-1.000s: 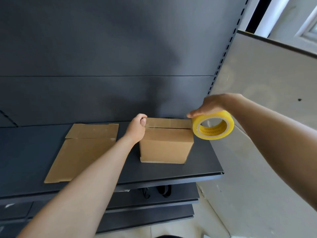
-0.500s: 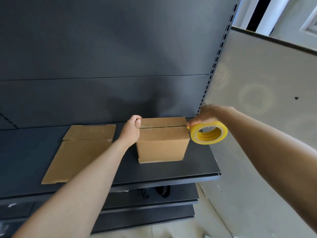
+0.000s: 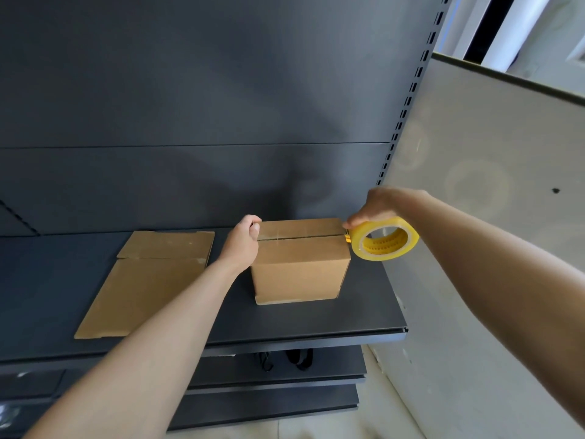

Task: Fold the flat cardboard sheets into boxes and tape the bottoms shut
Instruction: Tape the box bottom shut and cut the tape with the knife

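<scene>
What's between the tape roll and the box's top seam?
Nothing visible. The right hand holds the tape roll at the seam's right end; the left hand grips the box's left edge; the flat sheet lies off to the left.

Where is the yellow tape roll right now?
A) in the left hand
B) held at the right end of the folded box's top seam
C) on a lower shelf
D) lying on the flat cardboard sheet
B: the right hand holds the tape roll at the right end of the box seam; the left hand grips the box's left end.
</scene>
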`<state>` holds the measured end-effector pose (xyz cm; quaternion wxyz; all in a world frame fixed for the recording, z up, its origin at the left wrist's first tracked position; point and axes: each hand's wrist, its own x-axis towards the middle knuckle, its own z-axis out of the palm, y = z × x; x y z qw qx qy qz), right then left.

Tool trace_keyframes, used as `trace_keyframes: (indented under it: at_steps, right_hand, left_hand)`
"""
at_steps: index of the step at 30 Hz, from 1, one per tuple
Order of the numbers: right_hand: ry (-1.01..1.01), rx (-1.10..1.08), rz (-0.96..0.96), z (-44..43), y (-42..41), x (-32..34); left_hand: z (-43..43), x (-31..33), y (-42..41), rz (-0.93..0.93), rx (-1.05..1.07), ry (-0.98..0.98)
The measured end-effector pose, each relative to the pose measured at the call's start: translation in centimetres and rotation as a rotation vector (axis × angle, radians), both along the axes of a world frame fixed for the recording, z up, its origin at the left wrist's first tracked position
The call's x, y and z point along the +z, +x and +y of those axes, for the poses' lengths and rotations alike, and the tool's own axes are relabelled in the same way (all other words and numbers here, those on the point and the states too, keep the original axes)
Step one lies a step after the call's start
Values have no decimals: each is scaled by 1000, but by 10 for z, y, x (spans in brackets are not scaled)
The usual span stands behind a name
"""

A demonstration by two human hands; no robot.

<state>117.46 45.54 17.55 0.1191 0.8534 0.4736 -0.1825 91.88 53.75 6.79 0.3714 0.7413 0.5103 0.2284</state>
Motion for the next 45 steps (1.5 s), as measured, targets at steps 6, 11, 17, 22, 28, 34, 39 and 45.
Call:
trace_keyframes:
  at_steps: [6, 11, 17, 22, 28, 34, 39, 45]
  right_hand:
    - [10, -36, 119, -5, 7, -29]
    - [-1, -68, 202, -2, 14, -38]
    - [-107, -42, 220, -4, 7, -43]
    - [-120, 36, 240, -3, -15, -53]
    - [-131, 37, 262, -3, -28, -55]
    - [-148, -109, 808, -16, -22, -52]
    - [-157, -192, 928, -12, -28, -55]
    - [-189, -199, 894, -6, -40, -53]
  left_hand:
    - [-2, -2, 2, 6, 26, 8]
    - [-3, -2, 2, -4, 41, 1]
    - [-1, 9, 5, 125, 224, 222]
    - [-21, 25, 30, 524, 70, 554]
    - [-58, 12, 64, 607, -43, 333]
    - [-43, 9, 51, 608, -159, 312]
    - [-39, 11, 42, 482, -134, 365]
    - [-54, 9, 44, 348, -57, 538]
